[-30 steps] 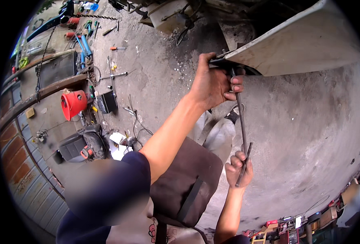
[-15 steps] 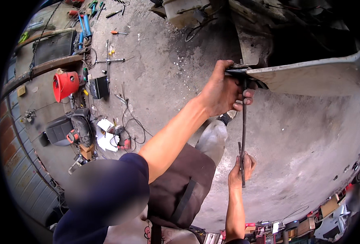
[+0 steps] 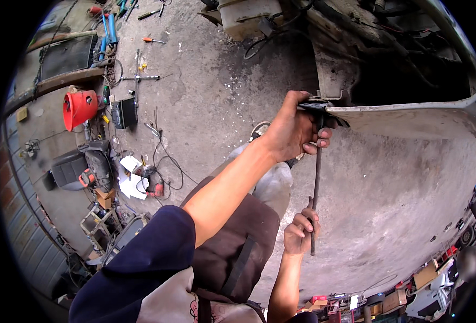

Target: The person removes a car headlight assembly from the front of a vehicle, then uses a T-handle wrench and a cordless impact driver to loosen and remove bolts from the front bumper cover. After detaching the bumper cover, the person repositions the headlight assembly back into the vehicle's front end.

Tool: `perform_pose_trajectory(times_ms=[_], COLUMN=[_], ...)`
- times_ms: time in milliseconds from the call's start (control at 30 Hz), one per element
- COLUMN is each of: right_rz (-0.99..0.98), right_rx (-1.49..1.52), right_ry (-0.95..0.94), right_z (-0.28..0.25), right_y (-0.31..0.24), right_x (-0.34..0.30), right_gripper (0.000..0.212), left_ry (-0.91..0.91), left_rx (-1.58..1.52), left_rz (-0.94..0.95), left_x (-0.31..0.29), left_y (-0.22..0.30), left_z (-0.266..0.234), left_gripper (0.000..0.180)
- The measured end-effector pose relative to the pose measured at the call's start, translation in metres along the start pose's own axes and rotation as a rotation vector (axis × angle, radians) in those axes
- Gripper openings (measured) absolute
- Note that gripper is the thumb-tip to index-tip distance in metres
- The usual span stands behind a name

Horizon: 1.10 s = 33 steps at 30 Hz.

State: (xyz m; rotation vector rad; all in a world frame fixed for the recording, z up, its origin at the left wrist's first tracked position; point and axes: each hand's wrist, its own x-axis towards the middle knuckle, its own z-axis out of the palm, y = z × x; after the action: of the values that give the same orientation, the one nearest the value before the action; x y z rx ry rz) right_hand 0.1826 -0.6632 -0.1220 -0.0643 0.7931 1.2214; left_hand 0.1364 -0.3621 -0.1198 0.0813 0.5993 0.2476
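My left hand (image 3: 296,129) is closed at the corner of a pale car body panel (image 3: 410,116). Its thumb lies on a thin dark flat piece (image 3: 316,106) at that corner, and the other fingers curl underneath, beside the upper part of a long dark rod (image 3: 317,177). The rod hangs nearly upright from beneath the corner; its top end is hidden. Lower down, my right hand (image 3: 301,231) is wrapped around the rod near its bottom end. A short thin dark stub (image 3: 310,202) sticks up beside the rod there.
The opened car body (image 3: 335,64) with a dark cavity is at upper right, near a whitish tank (image 3: 249,19). On the concrete floor at left are a red bucket (image 3: 80,109), a battery (image 3: 124,113), a cross wrench (image 3: 138,78), a screwdriver (image 3: 153,40) and a car seat (image 3: 71,169).
My right hand has shifted slightly left and down and turned, its fingers now wrapped over the rod. The rod's lower end has swung a little left. My left hand stays at the panel corner.
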Motion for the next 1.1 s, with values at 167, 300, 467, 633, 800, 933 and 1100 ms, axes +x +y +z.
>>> perform_pose_trajectory(times_ms=[167, 300, 467, 633, 800, 933, 1100], right_rz=[-0.264, -0.699, -0.873, -0.333, 0.032, -0.052, -0.31], right_rx=[-1.088, -2.243, -2.734, -1.434, -0.355, -0.029, -1.117], right_ry=[0.154, 0.002, -0.086, 0.73, 0.19, 0.029, -0.063], right_z=[-0.002, -0.007, 0.009, -0.004, 0.006, -0.013, 0.003], right_y=[-0.02, -0.049, -0.06, -0.029, -0.009, -0.005, -0.021], right_x=[0.016, 0.035, 0.033, -0.031, -0.009, 0.015, 0.013], right_gripper=[0.029, 0.022, 0.03, 0.04, 0.051, 0.041, 0.037], left_ry=[0.06, 0.051, 0.043, 0.072, 0.036, 0.035, 0.063], left_rx=[0.008, 0.019, -0.067, 0.038, 0.009, 0.016, -0.031], left_rz=[0.047, 0.048, 0.041, 0.037, 0.041, 0.035, 0.027], left_x=[-0.001, 0.003, 0.005, -0.002, 0.002, 0.001, -0.003], left_y=[0.001, 0.0, -0.002, 0.001, -0.003, -0.003, -0.001], left_z=[-0.001, 0.0, 0.009, 0.002, 0.002, 0.007, 0.009], left_gripper=[0.08, 0.082, 0.083, 0.089, 0.089, 0.087, 0.081])
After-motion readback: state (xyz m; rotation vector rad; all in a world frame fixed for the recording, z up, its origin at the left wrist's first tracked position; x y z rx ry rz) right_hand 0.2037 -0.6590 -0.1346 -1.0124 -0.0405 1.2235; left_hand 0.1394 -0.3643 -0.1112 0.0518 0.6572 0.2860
